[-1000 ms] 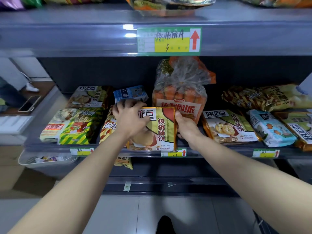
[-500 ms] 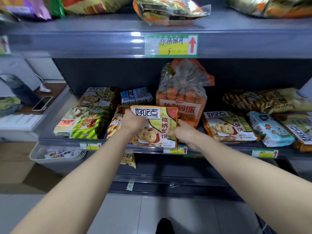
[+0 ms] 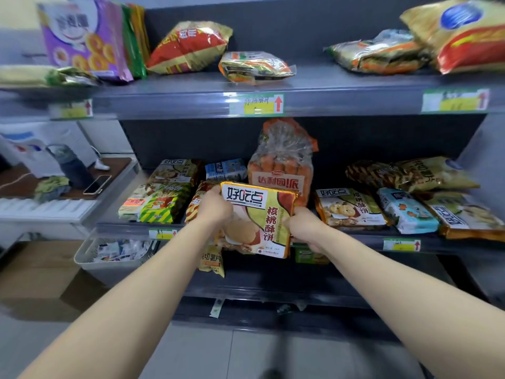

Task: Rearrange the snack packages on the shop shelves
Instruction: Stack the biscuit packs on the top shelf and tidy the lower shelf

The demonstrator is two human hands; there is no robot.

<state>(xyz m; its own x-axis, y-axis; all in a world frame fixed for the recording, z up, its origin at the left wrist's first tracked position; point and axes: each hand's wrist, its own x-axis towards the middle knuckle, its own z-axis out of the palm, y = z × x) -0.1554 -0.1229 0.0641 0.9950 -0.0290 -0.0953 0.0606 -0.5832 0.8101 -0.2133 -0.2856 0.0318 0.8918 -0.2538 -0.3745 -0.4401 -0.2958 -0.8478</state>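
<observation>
My left hand [image 3: 216,207] and right hand [image 3: 303,228] each pinch a side edge of the pack [image 3: 262,214], upright before the middle shelf [image 3: 355,242]. Slick foil may slip, or it may topple the tall bag [image 3: 281,165] behind. Counted: one pack held, three alike shelved, two blue packs [image 3: 225,169], one tall bag

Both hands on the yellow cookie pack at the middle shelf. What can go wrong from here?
1. The left hand and right hand grip the cookie pack only at its side edges; it may slip or crumple.
2. The tall orange bag stands upright just behind; pushing the pack back could topple it.
3. A chip packet sits just below the shelf edge, under the pack; lowering the pack might knock it.
</observation>
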